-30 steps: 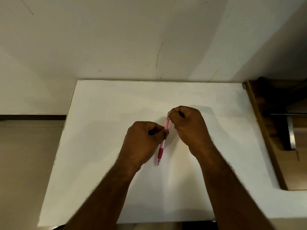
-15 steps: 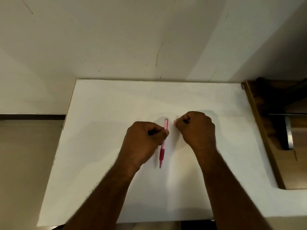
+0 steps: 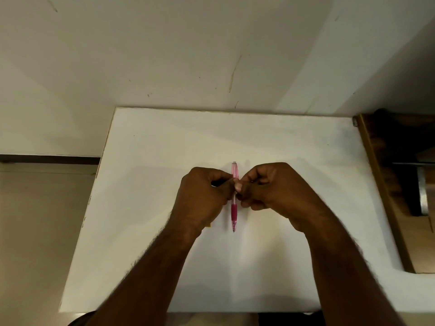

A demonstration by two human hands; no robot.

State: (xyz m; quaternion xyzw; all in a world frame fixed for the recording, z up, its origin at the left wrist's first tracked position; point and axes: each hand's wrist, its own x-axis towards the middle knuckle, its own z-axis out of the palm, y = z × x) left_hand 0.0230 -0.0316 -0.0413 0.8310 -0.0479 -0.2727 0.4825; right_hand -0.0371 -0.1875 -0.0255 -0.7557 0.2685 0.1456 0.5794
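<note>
A pink pen (image 3: pixel 234 214) with a darker pink grip section stands roughly vertical in the view over the white table (image 3: pixel 146 208), tip pointing toward me. My left hand (image 3: pixel 203 198) pinches its barrel from the left. My right hand (image 3: pixel 273 187) has its curled fingers at the barrel from the right, touching it just above the grip. The pen's middle is hidden behind my fingertips. A small yellowish bit (image 3: pixel 208 225) shows under my left wrist.
The white table meets a pale wall (image 3: pixel 211 55) at the back. A wooden piece of furniture (image 3: pixel 386 184) with a metal part (image 3: pixel 423 191) stands against the table's right edge. Floor lies to the left.
My right hand had left the pen's top end and drawn away to the right; now it is back at the barrel, lower down. The pen has turned more upright in my left hand.
</note>
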